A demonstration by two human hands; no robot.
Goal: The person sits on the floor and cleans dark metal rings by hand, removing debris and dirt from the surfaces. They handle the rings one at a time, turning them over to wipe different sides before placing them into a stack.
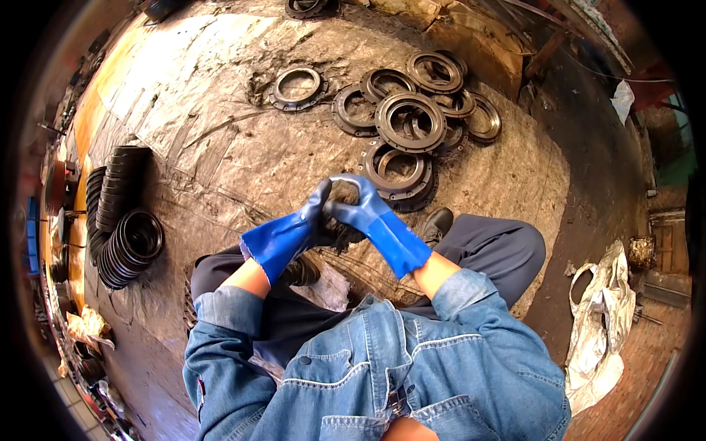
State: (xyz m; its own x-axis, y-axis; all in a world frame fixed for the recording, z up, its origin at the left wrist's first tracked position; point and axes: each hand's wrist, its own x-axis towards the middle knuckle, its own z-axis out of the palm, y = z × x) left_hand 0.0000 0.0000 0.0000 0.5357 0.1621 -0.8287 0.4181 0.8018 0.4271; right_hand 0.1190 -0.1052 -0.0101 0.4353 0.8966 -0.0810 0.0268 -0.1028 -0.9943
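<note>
Both of my hands wear long blue rubber gloves and meet in front of my lap. My left hand (307, 213) has its fingers bent, its fingertips close to the other glove. My right hand (354, 200) curves over the top, thumb and fingers making an arch. Between the gloves shows a dark, brownish, rough-looking mass (343, 194); its kind cannot be made out, and the gloves partly hide it. Beyond my right hand lie several dark metal rings with bolt-lug rims, the nearest being a stacked pair (397, 170). Another ring (410, 121) rests on top of the pile.
A single lugged ring (298, 88) lies apart on the stained ground sheet (213, 110). To the left, rows of black rings (121, 191) stand stacked against one another. A crumpled whitish sack (601, 323) lies at the right. My bent legs (500, 253) flank the work spot.
</note>
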